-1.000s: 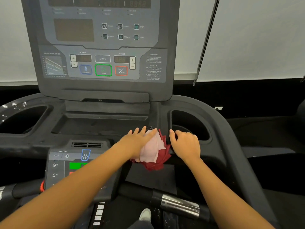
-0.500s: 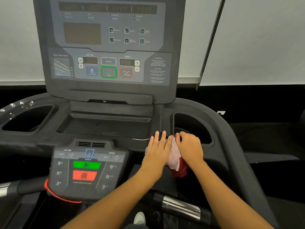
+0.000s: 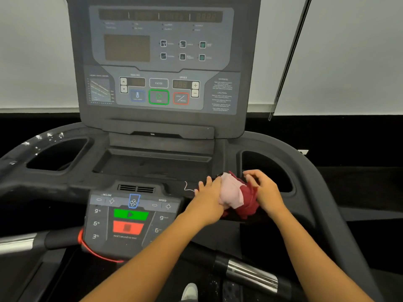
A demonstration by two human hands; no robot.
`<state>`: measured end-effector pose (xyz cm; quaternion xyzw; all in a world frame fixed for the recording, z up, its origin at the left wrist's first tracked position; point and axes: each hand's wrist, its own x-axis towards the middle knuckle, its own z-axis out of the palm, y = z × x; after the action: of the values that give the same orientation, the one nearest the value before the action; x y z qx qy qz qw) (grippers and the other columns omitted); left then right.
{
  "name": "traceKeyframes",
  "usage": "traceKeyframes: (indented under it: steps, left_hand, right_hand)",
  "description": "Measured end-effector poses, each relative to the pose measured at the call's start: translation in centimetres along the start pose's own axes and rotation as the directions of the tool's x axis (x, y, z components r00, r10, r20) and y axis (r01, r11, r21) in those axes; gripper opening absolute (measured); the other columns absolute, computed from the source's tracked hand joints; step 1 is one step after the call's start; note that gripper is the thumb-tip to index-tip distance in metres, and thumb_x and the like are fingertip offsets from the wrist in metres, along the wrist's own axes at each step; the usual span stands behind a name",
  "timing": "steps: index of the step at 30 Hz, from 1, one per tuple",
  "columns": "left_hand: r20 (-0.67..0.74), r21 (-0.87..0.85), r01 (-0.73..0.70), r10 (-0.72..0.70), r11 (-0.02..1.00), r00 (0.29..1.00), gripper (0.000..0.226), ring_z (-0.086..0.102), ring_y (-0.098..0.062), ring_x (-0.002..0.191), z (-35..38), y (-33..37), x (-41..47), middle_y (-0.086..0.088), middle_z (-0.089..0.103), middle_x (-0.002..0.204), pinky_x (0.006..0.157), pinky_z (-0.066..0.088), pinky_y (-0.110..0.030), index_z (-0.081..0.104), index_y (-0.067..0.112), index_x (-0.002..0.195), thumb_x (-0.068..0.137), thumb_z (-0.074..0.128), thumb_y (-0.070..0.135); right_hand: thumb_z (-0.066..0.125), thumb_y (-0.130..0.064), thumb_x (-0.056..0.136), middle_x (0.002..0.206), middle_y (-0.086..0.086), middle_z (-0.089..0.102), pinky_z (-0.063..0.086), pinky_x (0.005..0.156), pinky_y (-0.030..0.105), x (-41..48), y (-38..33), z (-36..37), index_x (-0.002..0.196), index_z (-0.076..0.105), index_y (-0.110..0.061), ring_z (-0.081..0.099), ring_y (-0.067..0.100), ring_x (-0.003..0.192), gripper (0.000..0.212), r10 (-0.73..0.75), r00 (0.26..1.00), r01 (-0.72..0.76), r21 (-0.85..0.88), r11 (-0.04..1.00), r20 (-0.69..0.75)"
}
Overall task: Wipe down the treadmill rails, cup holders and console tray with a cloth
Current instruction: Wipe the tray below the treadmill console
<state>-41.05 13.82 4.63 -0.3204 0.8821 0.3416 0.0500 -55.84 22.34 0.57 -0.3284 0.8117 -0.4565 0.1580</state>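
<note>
Console deck [image 3: 65,182]: cloth [image 3: 233,195] on it has crept right vs half a second ago. It now sits right of frame centre, at the inner lip of the right cup holder [image 3: 274,160].
Console tray [image 3: 152,166]: centre frame, just left of the hands. No cloth in it; can't tell if it's been wiped.
Right cup holder: likely next target, since the bundle is already at its edge.
Left cup holder [image 3: 58,153]: far left of frame. White specks [image 3: 43,138] on the deck above it, so that side looks undone.
Rails [image 3: 250,275]: chrome grips lower left and lower right, nothing on them.
Left hand [image 3: 209,199]: flat, fingers straight, pressing against the pink side of the cloth. Grips nothing.
Right hand [image 3: 266,190]: lay low over the bundle earlier; now knuckles are up and fingers curl onto the red end. Looks like a regrip.
Cloth: bunched, pink over red, between both hands.
Thread [image 3: 187,187]: loose white strand on the deck just left of the left hand.
</note>
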Motion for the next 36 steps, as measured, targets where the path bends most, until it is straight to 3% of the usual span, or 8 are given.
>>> traceKeyframes:
  steps: [4, 8, 13, 20, 26, 28, 31, 36]
  left_hand:
    - [-0.173, -0.419, -0.139, 0.071, 0.897, 0.982, 0.079, 0.052, -0.020, 0.118, -0.9, 0.1, -1.6, -0.004, 0.049, 0.137, 0.096, 0.044, -0.029, 0.011, 0.030, 0.147, 0.086, 0.063, 0.034]
    - [-0.243, -0.500, -0.272, 0.168, 0.822, 0.955, 0.073, 0.058, -0.009, 0.106, -2.2, 0.8, -2.4, 0.004, 0.057, 0.122, 0.082, 0.050, -0.020, 0.024, 0.038, 0.137, 0.081, 0.069, 0.029]
    - [-0.200, -0.364, -0.277, 0.216, 0.889, 0.956, 0.104, 0.028, -0.024, 0.139, -3.4, -1.0, -2.1, 0.000, 0.025, 0.151, 0.107, 0.034, -0.051, 0.003, 0.046, 0.144, 0.063, 0.068, 0.058]
    - [-0.171, -0.080, -0.209, 0.193, 0.975, 0.966, 0.105, -0.019, -0.029, 0.141, -8.3, -4.8, -3.3, -0.009, -0.016, 0.155, 0.114, -0.006, -0.045, -0.007, 0.020, 0.149, 0.079, 0.067, 0.043]
    - [-0.521, -0.027, -0.250, 0.200, 0.968, 0.830, 0.061, 0.019, -0.021, 0.142, -13.3, -13.2, -4.1, -0.009, 0.025, 0.152, 0.116, 0.014, -0.031, 0.038, 0.018, 0.140, 0.086, 0.064, 0.029]
    - [-0.617, -0.043, -0.201, 0.132, 0.979, 0.776, 0.045, 0.037, -0.018, 0.134, -14.2, -17.2, -3.9, -0.008, 0.043, 0.142, 0.108, 0.021, -0.019, 0.052, 0.014, 0.130, 0.086, 0.063, 0.021]
    - [-0.667, 0.006, -0.085, 0.067, 0.996, 0.742, 0.035, 0.051, -0.024, 0.121, -14.5, -22.4, -3.6, -0.007, 0.053, 0.132, 0.103, 0.036, -0.032, 0.060, 0.010, 0.120, 0.086, 0.063, 0.016]
    - [-0.721, 0.108, 0.039, 0.051, 0.993, 0.691, 0.031, 0.060, -0.032, 0.107, -15.9, -27.9, -3.3, -0.014, 0.061, 0.119, 0.089, 0.047, -0.045, 0.064, 0.002, 0.112, 0.083, 0.067, 0.011]
  right_hand:
    - [0.042, -0.060, 0.089, 0.119, 0.001, 0.065, 0.043, 0.102, 0.046, -3.5, -3.2, -0.8, 0.118, 0.062, -0.022, 0.058, 0.019, 0.115, 0.052, 0.021, 0.993, -0.084, 0.583, 0.808, 0.114]
    - [0.054, -0.072, 0.069, 0.121, 0.000, 0.065, 0.055, 0.083, 0.032, -6.5, -7.1, 0.1, 0.127, 0.053, -0.028, 0.062, 0.016, 0.111, 0.073, -0.112, 0.918, -0.197, 0.680, 0.706, 0.382]
    - [0.078, -0.069, 0.049, 0.125, 0.001, 0.063, 0.051, 0.094, 0.034, -5.3, -10.0, 1.6, 0.138, 0.043, -0.028, 0.060, 0.018, 0.115, 0.104, -0.142, 0.896, -0.216, 0.693, 0.688, 0.420]
    - [0.061, -0.024, 0.078, 0.111, 0.000, 0.070, 0.056, 0.079, 0.024, -3.9, -13.7, 6.0, 0.124, 0.053, -0.022, 0.067, 0.014, 0.101, 0.046, -0.115, 0.916, -0.205, 0.694, 0.691, 0.385]
    - [0.052, -0.022, 0.095, 0.140, -0.013, 0.042, 0.035, 0.095, 0.004, 0.0, -12.9, 7.2, 0.138, 0.042, -0.028, 0.040, 0.005, 0.128, 0.045, -0.165, 0.967, 0.152, 0.079, 0.985, 0.193]
    - [0.050, -0.016, 0.096, 0.150, -0.008, 0.031, 0.023, 0.101, 0.005, 1.1, -12.0, 8.2, 0.144, 0.033, -0.024, 0.027, 0.011, 0.138, 0.052, -0.149, 0.949, 0.201, -0.171, 0.965, 0.276]
    - [0.040, -0.038, 0.098, 0.158, -0.006, 0.007, 0.001, 0.115, 0.028, 2.1, -10.6, 11.7, 0.149, 0.019, -0.030, 0.001, 0.017, 0.146, 0.055, 0.017, 0.859, 0.248, -0.444, 0.861, 0.512]
    - [0.009, -0.072, 0.086, 0.154, -0.018, -0.007, -0.014, 0.116, 0.035, 4.2, -12.6, 15.7, 0.146, 0.020, -0.041, -0.022, 0.009, 0.141, 0.069, 0.143, 0.710, 0.210, -0.401, 0.892, 0.689]
